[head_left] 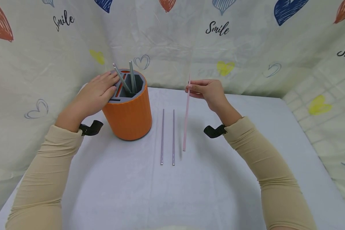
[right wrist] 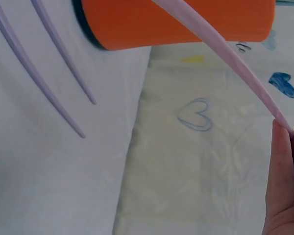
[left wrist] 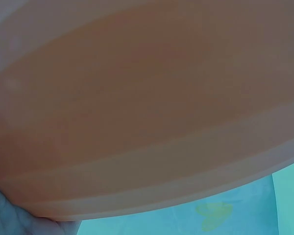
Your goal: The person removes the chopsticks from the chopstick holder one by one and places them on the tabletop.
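Note:
An orange round holder [head_left: 129,119] with a grey divided top stands at the left of the table. My left hand [head_left: 96,91] rests on its rim, fingers lying fairly straight over the edge. Two grey-green chopsticks [head_left: 133,76] lean inside one compartment. My right hand [head_left: 208,91] pinches a pink chopstick [head_left: 186,124] near its thin upper end, and the stick hangs almost upright above the table. Between holder and right hand, two purple chopsticks [head_left: 173,137] lie side by side. Orange wall [left wrist: 147,98] fills most of the left wrist view.
A white cloth covers the table [head_left: 132,198]. Behind it and along the sides hangs a pale curtain [head_left: 172,41] printed with hearts and the word Smile. Black camera mounts [head_left: 92,127] sit on both wrists.

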Motion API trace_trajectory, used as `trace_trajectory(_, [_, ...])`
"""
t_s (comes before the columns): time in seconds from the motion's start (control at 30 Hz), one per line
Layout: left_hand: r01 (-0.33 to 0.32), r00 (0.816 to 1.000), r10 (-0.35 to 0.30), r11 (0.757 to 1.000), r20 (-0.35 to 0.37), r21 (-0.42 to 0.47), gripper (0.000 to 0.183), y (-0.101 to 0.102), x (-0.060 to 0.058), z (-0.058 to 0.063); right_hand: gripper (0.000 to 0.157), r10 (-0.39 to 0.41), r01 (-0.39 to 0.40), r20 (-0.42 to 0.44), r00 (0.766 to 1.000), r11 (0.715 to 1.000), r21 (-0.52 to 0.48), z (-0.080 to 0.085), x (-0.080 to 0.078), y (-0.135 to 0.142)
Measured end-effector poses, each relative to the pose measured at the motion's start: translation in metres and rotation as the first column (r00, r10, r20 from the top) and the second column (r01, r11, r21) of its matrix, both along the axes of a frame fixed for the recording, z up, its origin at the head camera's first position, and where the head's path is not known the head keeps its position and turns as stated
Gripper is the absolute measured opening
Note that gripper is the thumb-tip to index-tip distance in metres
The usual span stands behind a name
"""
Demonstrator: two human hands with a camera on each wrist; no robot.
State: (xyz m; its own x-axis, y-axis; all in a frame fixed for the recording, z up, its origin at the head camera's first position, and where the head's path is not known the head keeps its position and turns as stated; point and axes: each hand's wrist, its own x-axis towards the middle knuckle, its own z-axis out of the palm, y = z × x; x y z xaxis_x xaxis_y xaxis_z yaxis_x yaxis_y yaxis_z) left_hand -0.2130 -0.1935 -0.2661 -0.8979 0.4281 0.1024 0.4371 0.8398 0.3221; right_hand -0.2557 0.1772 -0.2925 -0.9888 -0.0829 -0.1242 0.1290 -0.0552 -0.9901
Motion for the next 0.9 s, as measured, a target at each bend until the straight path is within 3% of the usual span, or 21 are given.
trace_trajectory(0.43, [0.003,1.000,-0.003,1.000,-0.003,-0.005,0.054,0.000,-0.001,0.000,0.027,-0.005,0.003,0.165,0.986,1.000,0.013,-0.048,-0.010,0.006])
trace_trajectory(0.9, [0.006,1.000,-0.006,1.000,-0.007,0.006,0.053,0.000,-0.002,-0.002,0.044,0.025,-0.020,0.286,0.958,1.000,-0.019,-0.084,-0.014,0.007])
